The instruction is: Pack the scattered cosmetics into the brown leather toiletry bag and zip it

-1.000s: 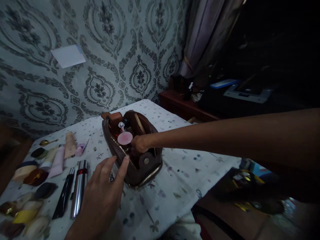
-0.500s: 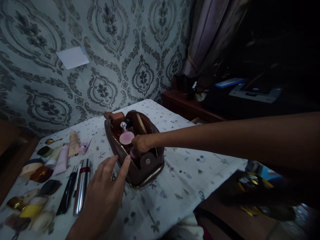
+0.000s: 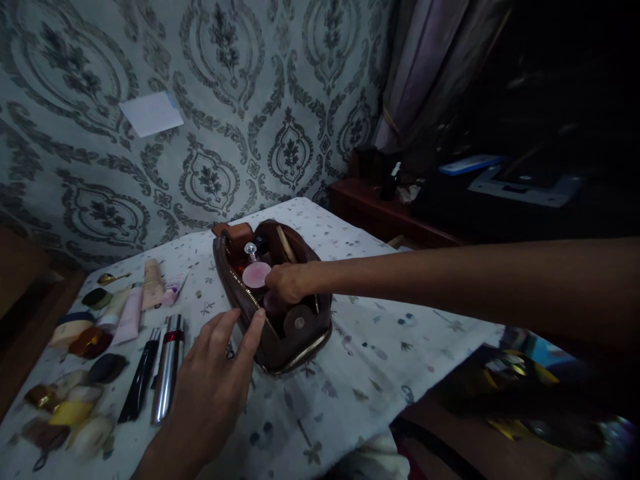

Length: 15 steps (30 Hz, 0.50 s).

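An open brown leather pouch (image 3: pixel 300 333) stands on the table with a pink round bottle (image 3: pixel 257 274) and other small items inside. My right hand (image 3: pixel 286 283) reaches into its opening, fingers curled around something I cannot make out. My left hand (image 3: pixel 213 390) rests on the cloth beside the pouch, fingers spread, fingertips touching its zipped rim.
A floral tablecloth (image 3: pixel 350 380) covers the table. Tubes (image 3: pixel 129 317), a silver cylinder (image 3: pixel 167 370), a black pen-like item (image 3: pixel 137 383) and several small compacts lie at the left. Patterned wallpaper with a white paper (image 3: pixel 151 113) is behind. A dark cabinet (image 3: pixel 390 223) stands at the right.
My right hand has lifted slightly inside the pouch. The view has shifted a little; my left hand stays at the pouch's rim.
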### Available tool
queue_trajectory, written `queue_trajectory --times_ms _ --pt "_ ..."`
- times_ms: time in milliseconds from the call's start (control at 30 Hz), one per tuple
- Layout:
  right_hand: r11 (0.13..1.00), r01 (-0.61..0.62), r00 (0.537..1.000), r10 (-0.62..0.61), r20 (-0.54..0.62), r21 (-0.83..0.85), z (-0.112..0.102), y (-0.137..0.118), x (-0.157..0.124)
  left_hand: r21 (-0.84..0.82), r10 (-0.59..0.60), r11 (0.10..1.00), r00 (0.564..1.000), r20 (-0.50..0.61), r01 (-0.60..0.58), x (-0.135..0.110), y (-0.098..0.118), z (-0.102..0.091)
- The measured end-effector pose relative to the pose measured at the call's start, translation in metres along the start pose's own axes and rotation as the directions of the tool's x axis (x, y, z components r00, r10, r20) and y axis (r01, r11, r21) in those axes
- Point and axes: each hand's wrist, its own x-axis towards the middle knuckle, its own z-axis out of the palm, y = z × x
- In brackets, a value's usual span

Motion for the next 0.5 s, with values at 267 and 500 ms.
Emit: queue_trajectory --times_ms 267,500 --pt "0.914 0.396 0.871 -0.344 0.351 -0.086 -0.026 0.002 -0.071 0.016 0.003 1.0 1.0 -0.015 -0.003 0.003 -0.001 -0.002" --pt "0.92 0.384 0.922 -0.387 -0.018 -0.08 0.02 0.028 -0.114 -0.012 0.001 1.0 1.0 0.008 -0.001 0.002 0.0 0.001"
